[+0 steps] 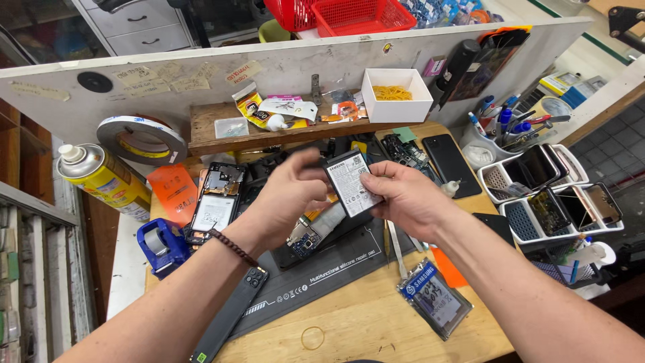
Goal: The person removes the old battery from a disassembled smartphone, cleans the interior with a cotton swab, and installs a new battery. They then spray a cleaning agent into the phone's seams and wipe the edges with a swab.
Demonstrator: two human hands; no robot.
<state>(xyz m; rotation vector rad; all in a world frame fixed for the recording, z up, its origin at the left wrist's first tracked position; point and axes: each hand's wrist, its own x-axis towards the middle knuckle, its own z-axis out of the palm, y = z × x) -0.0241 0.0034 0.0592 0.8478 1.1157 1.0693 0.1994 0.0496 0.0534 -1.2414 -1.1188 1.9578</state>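
Battery (353, 183), flat w/ white label, held above the dark repair mat (322, 269) on the tabletop (363, 323), approx. centre of view. Right hand (403, 198): grip clenched on battery's right edge. Left hand (285, 198): blurred, fingers at battery's left edge; grip state cannot be told. Opened phone (216, 202) lies left of the hands; bagged part (435, 299) near the right forearm.

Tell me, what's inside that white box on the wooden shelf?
The white box holds a loose heap of yellow rubber bands. Its front wall hides the bottom, so anything beneath them cannot be seen.
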